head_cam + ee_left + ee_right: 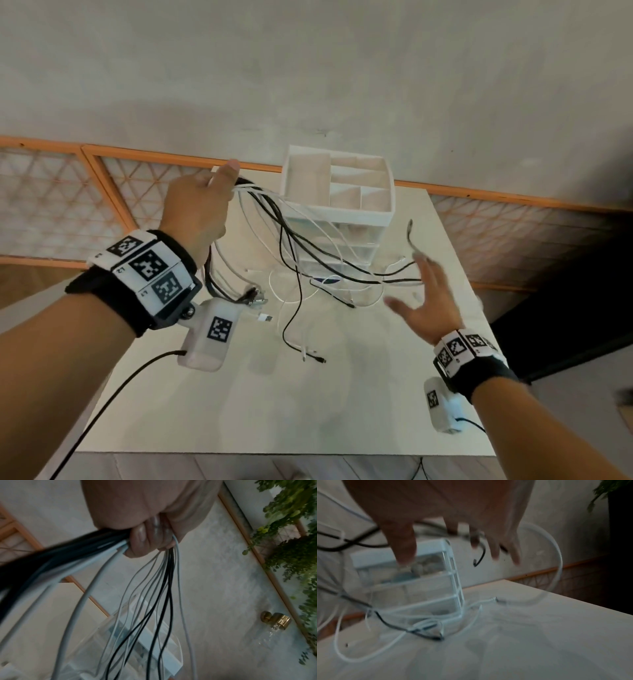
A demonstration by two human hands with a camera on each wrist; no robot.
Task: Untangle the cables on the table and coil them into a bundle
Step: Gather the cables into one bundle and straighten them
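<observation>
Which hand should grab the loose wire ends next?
Probably the right hand: it hovers open beside the loose cable ends, while the left hand is busy gripping the cable bunch.

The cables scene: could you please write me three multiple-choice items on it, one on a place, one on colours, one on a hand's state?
1. Where does the drawer unit stand?
A. on the floor
B. on the table, at its far side
C. in the right hand

2. What colours are the cables?
A. red and yellow
B. all green
C. black and white

3. What is the left hand doing?
A. gripping a bunch of cables
B. lying flat on the table
C. holding the drawer unit

Answers:
1 B, the head view shows it upright on the tabletop near the wall.
2 C, the left wrist view shows black and white strands hanging from the fist.
3 A, its fingers curl round the bunch, while the right hand is spread open by the loose ends.
</observation>
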